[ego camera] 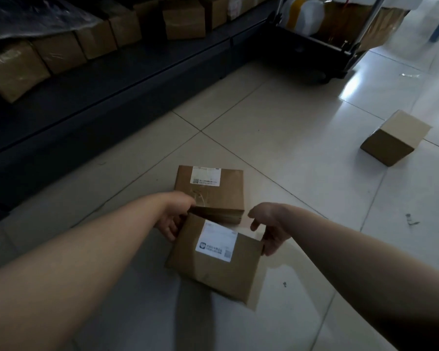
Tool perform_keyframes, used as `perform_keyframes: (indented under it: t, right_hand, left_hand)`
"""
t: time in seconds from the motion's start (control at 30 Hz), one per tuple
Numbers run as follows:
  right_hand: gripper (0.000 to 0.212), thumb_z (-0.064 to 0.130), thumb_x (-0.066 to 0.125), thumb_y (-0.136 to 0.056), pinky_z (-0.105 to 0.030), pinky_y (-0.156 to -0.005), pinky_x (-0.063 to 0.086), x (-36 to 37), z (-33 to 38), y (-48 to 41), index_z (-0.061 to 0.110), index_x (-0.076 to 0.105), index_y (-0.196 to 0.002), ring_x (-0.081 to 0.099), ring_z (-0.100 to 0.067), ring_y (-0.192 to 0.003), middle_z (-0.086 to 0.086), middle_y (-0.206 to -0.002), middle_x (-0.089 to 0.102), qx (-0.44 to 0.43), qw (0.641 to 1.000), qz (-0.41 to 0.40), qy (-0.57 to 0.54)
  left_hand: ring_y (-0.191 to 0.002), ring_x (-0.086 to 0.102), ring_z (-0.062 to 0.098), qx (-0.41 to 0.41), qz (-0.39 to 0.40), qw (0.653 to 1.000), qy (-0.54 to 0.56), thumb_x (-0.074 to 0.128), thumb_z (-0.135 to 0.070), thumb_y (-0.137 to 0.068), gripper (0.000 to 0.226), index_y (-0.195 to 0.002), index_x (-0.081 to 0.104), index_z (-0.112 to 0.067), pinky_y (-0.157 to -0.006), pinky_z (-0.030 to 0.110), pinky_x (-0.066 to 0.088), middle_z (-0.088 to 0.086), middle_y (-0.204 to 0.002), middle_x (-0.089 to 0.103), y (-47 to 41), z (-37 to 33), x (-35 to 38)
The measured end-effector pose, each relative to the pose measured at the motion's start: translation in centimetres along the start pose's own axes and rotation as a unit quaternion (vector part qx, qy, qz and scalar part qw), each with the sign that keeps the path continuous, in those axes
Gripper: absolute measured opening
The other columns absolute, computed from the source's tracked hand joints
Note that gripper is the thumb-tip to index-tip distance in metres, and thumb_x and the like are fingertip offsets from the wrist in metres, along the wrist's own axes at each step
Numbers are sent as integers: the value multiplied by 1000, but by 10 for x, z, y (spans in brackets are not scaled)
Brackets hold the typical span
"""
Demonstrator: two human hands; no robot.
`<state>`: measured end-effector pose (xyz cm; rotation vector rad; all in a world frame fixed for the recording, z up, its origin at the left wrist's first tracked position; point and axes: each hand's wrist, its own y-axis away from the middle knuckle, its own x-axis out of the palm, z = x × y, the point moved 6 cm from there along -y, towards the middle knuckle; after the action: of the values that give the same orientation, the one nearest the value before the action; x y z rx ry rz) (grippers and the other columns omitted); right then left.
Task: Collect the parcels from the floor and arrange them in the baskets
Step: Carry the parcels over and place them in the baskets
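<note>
Open pale tiled floor [289,127] right of the parcels; dark metal shelf base [91,115] blocks left, black wheeled cart [322,59] beyond.

You're reaching forward and down, left hand [174,220] gripping the left edge of the parcel [213,274], right hand [270,230] holding its right corner, thumb lifted clear.

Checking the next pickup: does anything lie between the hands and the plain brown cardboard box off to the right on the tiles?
Nothing visible lies on the pale tiled floor before the plain brown cardboard box, but the left hand and right hand both hold a flat brown parcel with a white label.
</note>
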<state>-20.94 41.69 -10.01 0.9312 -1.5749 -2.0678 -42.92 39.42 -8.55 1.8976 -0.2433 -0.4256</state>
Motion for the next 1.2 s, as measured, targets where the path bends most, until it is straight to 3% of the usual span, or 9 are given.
perform_keyframes:
  t: [0.17, 0.3, 0.4, 0.57, 0.63, 0.7, 0.8, 0.93, 1.2]
  right_hand:
    - [33, 30, 32, -101, -36, -62, 58, -25, 11, 12, 3, 50, -106, 53, -22, -62, -11, -77, 52, -36, 997, -65, -35]
    - [33, 41, 35, -101, -21, -45, 49, -31, 17, 35, 14, 48, -87, 48, -17, -53, -4, -63, 47, -91, 992, -55, -71]
    - [40, 46, 35, -101, -26, -52, 50, -44, 33, 45, 14, 50, -84, 51, -19, -59, -5, -64, 49, -171, 974, -60, -133]
    - [40, 43, 39, -101, -31, -57, 52, -65, 62, 70, 10, 52, -83, 55, -23, -59, -9, -72, 51, -297, 912, -154, -237]
    - [34, 35, 43, -100, -36, -67, 53, -70, 70, 77, 8, 58, -87, 58, -24, -72, -12, -83, 58, -341, 883, -180, -267]
    - [25, 24, 50, -97, -38, -82, 53, -73, 74, 77, 7, 67, -104, 59, -23, -91, -11, -105, 63, -367, 866, -194, -277]
    - [43, 6, 48, -93, -32, -82, 50, -68, 74, 72, 18, 55, -134, 55, -24, -109, -10, -128, 55, -371, 867, -196, -267]
    - [59, -3, 48, -91, -32, -86, 44, -57, 70, 67, 10, 35, -147, 50, -28, -120, -13, -137, 49, -358, 870, -164, -297]
    - [42, 7, 47, -94, -35, -97, 44, -65, 75, 64, 7, 52, -136, 51, -25, -121, -10, -129, 57, -360, 851, -171, -342]
  left_hand:
    - [-67, 57, 26, 14, -33, 999, 37, 45, -34, -95, 35, -85, 59, -5, -75, 39, 51, 12, -72, 59, 14, -5, -24]
    - [-74, 61, 27, 41, -51, 997, 38, 45, -31, -98, 28, -98, 63, -10, -64, 36, 56, 12, -84, 62, 33, -12, -39]
    - [-67, 61, 23, 125, -126, 980, 86, 45, -28, -99, 27, -86, 63, -13, -61, 33, 56, 7, -72, 62, 47, -33, -61]
    - [-70, 61, 21, 264, -255, 904, 219, 54, -34, -94, 29, -103, 68, -10, -56, 25, 48, 9, -83, 65, 64, -61, -86]
    - [-77, 62, 21, 300, -240, 890, 247, 58, -33, -92, 21, -97, 68, -15, -62, 27, 49, 6, -89, 67, 67, -66, -87]
    - [-94, 62, 21, 329, -207, 886, 252, 57, -24, -94, 11, -95, 68, -23, -83, 35, 48, -1, -97, 69, 69, -68, -85]
    - [-110, 59, 18, 345, -175, 884, 262, 49, -4, -94, 29, -106, 65, -25, -102, 50, 42, -1, -114, 67, 67, -69, -81]
    - [-111, 56, 21, 338, -186, 888, 252, 44, 6, -92, 32, -97, 61, -21, -100, 54, 45, 1, -116, 62, 62, -68, -78]
    - [-114, 53, 20, 336, -198, 878, 278, 43, -3, -94, 34, -118, 54, -24, -96, 50, 43, -2, -123, 60, 56, -69, -80]
